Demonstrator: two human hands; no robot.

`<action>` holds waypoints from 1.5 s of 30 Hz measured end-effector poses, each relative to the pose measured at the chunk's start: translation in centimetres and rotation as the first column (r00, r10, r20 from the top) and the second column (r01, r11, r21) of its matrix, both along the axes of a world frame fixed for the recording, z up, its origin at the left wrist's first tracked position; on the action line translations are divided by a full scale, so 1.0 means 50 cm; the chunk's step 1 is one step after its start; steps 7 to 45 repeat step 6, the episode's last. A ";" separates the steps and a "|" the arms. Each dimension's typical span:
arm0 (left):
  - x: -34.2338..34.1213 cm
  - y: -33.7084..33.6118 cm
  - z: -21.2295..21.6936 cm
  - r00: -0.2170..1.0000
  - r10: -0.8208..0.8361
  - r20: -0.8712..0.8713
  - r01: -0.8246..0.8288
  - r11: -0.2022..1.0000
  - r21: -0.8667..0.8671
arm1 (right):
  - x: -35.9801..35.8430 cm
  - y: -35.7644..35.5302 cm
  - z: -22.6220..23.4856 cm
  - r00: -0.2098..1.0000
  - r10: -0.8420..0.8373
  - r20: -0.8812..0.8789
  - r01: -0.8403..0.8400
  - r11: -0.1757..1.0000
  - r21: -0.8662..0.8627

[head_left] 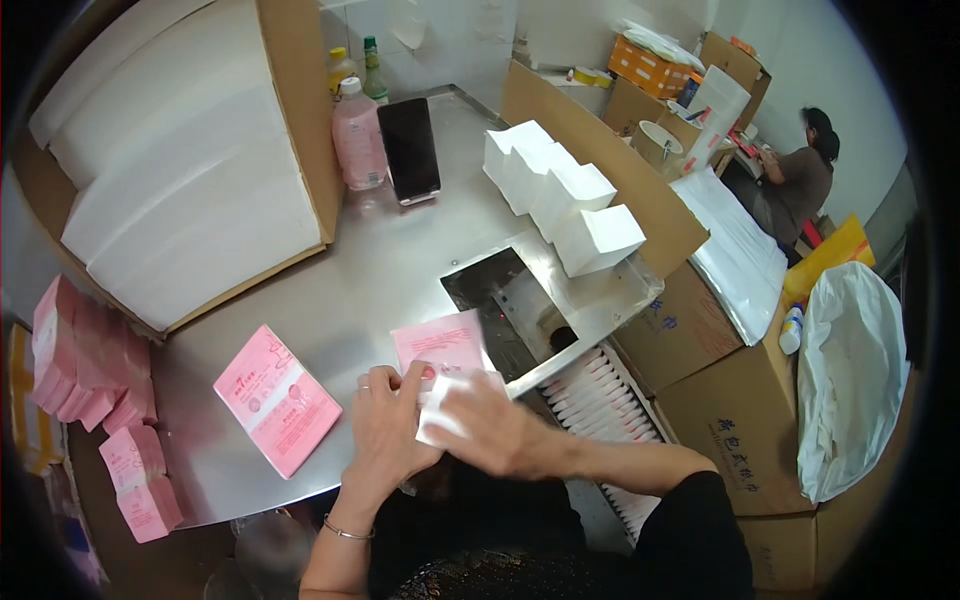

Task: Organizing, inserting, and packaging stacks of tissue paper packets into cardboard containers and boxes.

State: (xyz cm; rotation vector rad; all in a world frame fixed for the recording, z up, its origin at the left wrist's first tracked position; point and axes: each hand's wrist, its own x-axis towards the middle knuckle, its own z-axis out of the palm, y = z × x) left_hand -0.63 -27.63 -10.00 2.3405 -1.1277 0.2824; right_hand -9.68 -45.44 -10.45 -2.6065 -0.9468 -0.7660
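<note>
Hands meet low in the centre of the frame, at the near edge of a brushed steel desk (400,270). The left hand (388,425) curls its fingers together onto the lower edge of a thin pink pouch (441,343), holding it open-side down toward the person. The right hand (490,430), blurred, has its grip closed over a soft white tissue pad (440,415) that sits just at the pouch's lower edge; how far it goes inside cannot be told.

Left of the hands lies a flat stack of pink printed pouches (277,399), rectangular and glossy. Further left, at the frame's edge, filled pink packs (95,375) stand in rows. Just right of the hands, a slot in the desk holds a dark sealing machine (505,305), and below it a box shows tight rows of white folded pads (600,390).

Beyond, four square white tissue blocks (560,195) lean along a cardboard wall. In the upper left, an open carton holds long white tissue bars (180,170). Beside it stand a pink drink bottle (359,135) and a black phone (409,150) propped upright. At far right, brown cartons (730,400) with blue print, a white plastic bag (855,370), and another person (800,175) seated.
</note>
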 end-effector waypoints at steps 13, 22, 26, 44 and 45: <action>-0.022 -0.034 0.002 0.981 -0.015 -0.194 0.028 0.998 0.060 | 0.190 -0.025 -0.066 0.871 -0.466 -0.157 0.472 0.882 0.001; -0.022 -0.034 0.002 0.981 -0.015 -0.194 0.028 0.998 0.060 | 0.190 -0.025 -0.066 0.871 -0.466 -0.157 0.472 0.882 0.001; -0.022 -0.034 0.002 0.981 -0.015 -0.194 0.028 0.998 0.060 | 0.190 -0.025 -0.066 0.871 -0.466 -0.157 0.472 0.882 0.001; -0.022 -0.034 0.002 0.981 -0.015 -0.194 0.028 0.998 0.060 | 0.190 -0.025 -0.066 0.871 -0.466 -0.157 0.472 0.882 0.001; -0.022 -0.034 0.002 0.981 -0.015 -0.194 0.028 0.998 0.060 | 0.190 -0.025 -0.066 0.871 -0.466 -0.157 0.472 0.882 0.001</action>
